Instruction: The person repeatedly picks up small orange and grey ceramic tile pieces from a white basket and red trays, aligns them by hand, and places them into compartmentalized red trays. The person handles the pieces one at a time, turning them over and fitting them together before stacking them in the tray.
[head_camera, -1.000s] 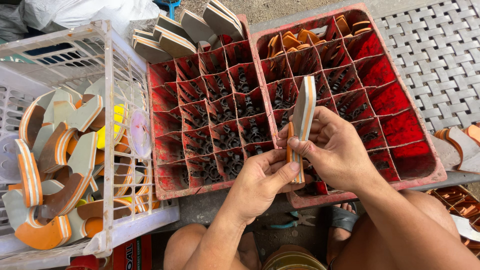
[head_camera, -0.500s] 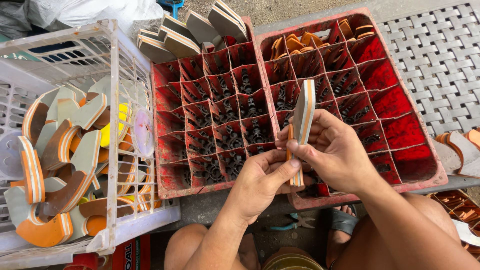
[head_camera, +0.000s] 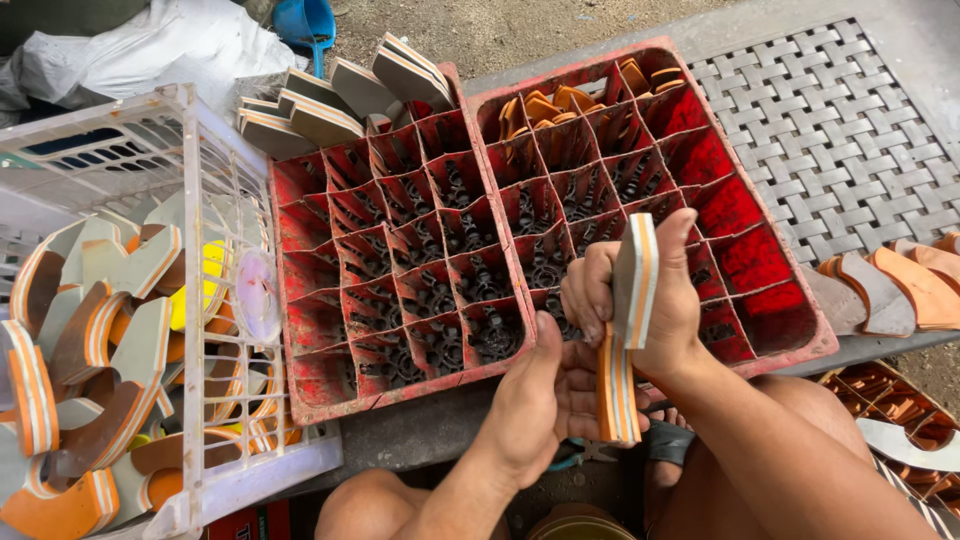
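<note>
Here, two layered foam pieces — grey faces, orange-and-white striped edges — are held at lower centre of the frame. The upper piece (head_camera: 636, 280) is clamped upright in the right hand (head_camera: 640, 310); the lower piece (head_camera: 617, 388) is pinched by the left hand (head_camera: 545, 400), just below it. Two red plastic crates are set side by side behind — the left crate (head_camera: 300, 290) and the right crate (head_camera: 790, 300), both divided into square cells. A white wire basket (head_camera: 190, 250) of curved foam cut-offs is seen at left.
</note>
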